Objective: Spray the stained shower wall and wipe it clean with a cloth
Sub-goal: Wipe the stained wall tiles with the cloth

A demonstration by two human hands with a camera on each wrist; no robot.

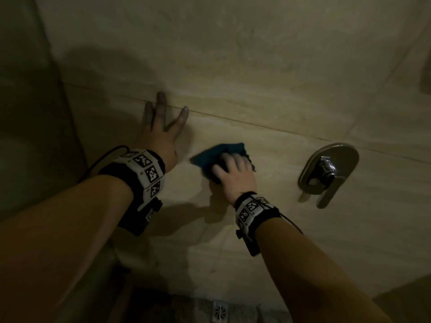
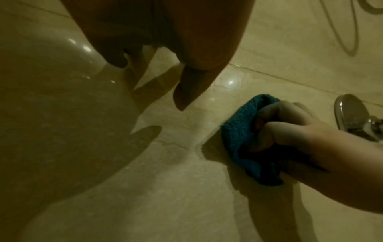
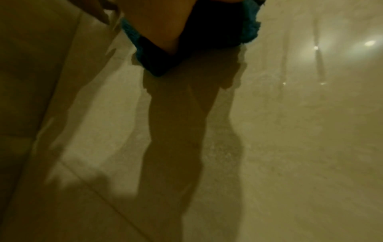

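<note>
**Hands on the shower wall, cloth pressed beside the mixer valve**

Both hands are against the wall, and all places below are given from the chrome mixer valve (image 1: 328,170). Largest is the beige tiled shower wall (image 1: 233,66), which fills nearly every view and carries a thin grout line running across above the valve. On it, farthest to the left of the valve and a little higher, the left hand (image 1: 161,131) lies flat with straight, spread fingers (image 2: 184,91) touching the tile, grasping nothing. Between that hand and the valve, the right hand (image 1: 233,176) has its fingers curled round a bunched blue cloth (image 2: 238,131) and holds it against the wall; the cloth sits just left of the valve, apart from it. Smallest, a floor drain (image 1: 220,312) shows far below the valve, at the bottom edge of the head view.
</note>
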